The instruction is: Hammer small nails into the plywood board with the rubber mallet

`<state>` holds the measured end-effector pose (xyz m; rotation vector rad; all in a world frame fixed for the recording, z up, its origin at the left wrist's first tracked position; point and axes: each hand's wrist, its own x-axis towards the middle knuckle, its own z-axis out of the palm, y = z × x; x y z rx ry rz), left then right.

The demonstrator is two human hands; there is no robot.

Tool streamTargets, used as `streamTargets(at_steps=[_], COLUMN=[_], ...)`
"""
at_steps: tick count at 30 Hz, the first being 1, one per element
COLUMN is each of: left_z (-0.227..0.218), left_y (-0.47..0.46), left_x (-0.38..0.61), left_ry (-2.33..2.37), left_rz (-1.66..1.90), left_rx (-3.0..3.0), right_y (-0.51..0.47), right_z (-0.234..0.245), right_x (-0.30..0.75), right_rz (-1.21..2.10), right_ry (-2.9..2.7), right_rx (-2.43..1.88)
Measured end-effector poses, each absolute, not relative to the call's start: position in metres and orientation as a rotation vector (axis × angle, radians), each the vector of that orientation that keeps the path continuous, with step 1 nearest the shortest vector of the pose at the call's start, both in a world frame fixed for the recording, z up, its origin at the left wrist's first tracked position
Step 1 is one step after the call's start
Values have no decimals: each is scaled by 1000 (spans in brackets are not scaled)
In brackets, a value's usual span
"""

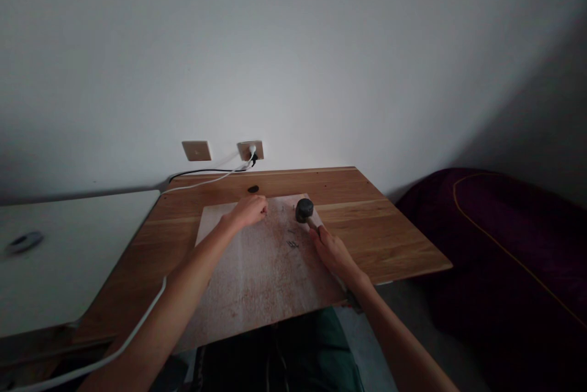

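**Q:** Right hand, state?
**A:** My right hand (334, 252) was wrapped around the pale wooden handle of a black round-headed mallet (304, 210). The head pointed to the far side, low over the board. I could not tell whether it touched.

**Q:** Which board?
**A:** A flat, pale, rust-speckled rectangular board (257, 282). It lay on the brown wooden desk (394, 239), with its near edge hanging over the desk's near edge.

**Q:** Left hand?
**A:** My left hand (247, 211) rested at the far left of the board, fingers curled in. I could not tell whether it pinched anything. It was left of the mallet head and apart from it.

**Q:** Anything between the hands?
**A:** A few small dark metal pieces (292, 240) lay on the board, just left of my right hand. They were too small to identify.

**Q:** Surroundings?
**A:** A small dark oval object (253, 189) sat on the desk beyond my left hand. A white cable (137, 325) ran along the desk's left side. A beige wall socket (250, 150) was on the far wall. A white table (68, 257) stood to the left, and a dark purple cushion (504, 245) to the right.
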<state>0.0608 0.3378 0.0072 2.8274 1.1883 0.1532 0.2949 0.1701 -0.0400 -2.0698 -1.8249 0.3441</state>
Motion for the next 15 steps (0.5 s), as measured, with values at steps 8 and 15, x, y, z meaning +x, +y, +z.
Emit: streamTargets(at_steps=[8, 15], left_z=[-1, -3], left_y=[346, 350], left_x=[61, 53], left_ry=[1217, 1165], left_rz=[250, 340], left_rx=[2849, 2849], right_y=[170, 171], right_z=[-38, -39], right_x=[295, 295], right_rz=[328, 322], right_ry=[-1863, -1849], right_rx=[-2079, -2118])
